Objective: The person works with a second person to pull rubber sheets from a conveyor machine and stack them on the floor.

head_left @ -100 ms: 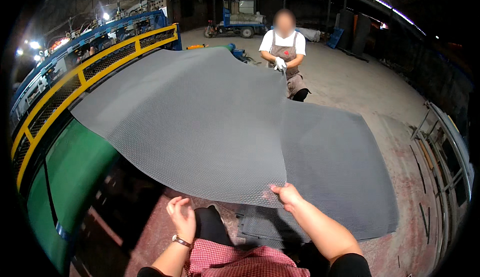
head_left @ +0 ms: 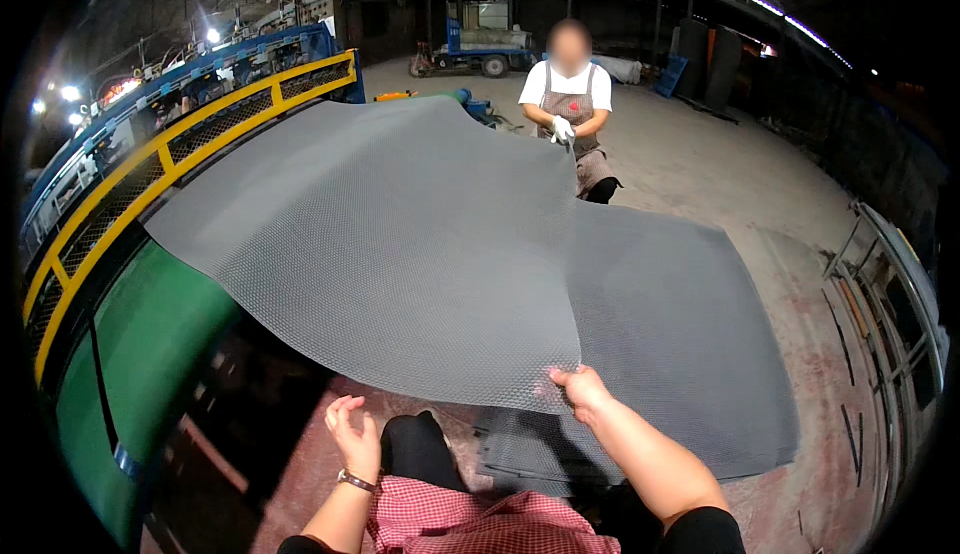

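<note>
A large grey sheet of perforated or dimpled matting (head_left: 400,244) stretches from the machine on the left toward me. My right hand (head_left: 580,392) pinches its near right corner, the thumb on top and the fingers beneath, partly showing through the mesh. Just short of the sheet's near edge, my left hand (head_left: 354,436) hangs in the air with its fingers loosely curled and apart, touching nothing. Across from me a co-worker (head_left: 570,104) grips the far right corner with gloved hands. Below and to the right lies a stack of similar grey sheets (head_left: 690,344).
A yellow railing (head_left: 165,159) fronts the blue machine at left, above a green roller or belt (head_left: 140,344). At right stands a metal frame (head_left: 900,304), with thin dark strips on the floor beside it. A blue cart (head_left: 490,54) is parked far back.
My right hand and the sheet's corner have shifted slightly to the right. My left hand has drawn a little left and away from the sheet's edge.
</note>
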Available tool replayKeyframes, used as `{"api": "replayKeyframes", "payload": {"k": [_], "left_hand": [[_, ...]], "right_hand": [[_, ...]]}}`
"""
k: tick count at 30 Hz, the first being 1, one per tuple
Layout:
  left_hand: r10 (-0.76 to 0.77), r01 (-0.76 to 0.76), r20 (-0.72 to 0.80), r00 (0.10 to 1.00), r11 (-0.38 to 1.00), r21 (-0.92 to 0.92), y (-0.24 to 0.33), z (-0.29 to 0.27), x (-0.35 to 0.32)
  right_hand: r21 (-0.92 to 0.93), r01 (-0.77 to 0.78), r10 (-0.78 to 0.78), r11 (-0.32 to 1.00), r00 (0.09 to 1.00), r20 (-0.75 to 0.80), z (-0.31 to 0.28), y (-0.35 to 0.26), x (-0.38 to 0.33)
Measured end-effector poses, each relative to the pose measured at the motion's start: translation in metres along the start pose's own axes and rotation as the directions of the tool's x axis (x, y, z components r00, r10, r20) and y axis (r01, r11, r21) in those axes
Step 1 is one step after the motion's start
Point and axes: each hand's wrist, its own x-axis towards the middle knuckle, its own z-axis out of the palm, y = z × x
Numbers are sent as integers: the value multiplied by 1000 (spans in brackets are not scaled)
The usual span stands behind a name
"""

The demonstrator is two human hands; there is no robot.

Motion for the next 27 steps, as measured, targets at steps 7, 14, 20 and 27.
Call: {"api": "replayKeyframes", "payload": {"k": [7,14,20,27], "left_hand": [[-84,79,-46,995,993,-91,-21,-10,2],[-102,100,-13,995,989,-111,-15,-19,-1],[-63,64,13,998,997,-36,-16,-26,-6],[-88,89,20,996,996,-20,-20,-31,-6]], "right_hand": [[-44,38,-43,998,992,-115,-18,12,5],[-3,68,-68,998,978,-196,-20,0,-20],[67,144,-121,987,954,-276,-56,-1,-14],[105,273,-213,956,896,-390,-76,-11,-6]]}}
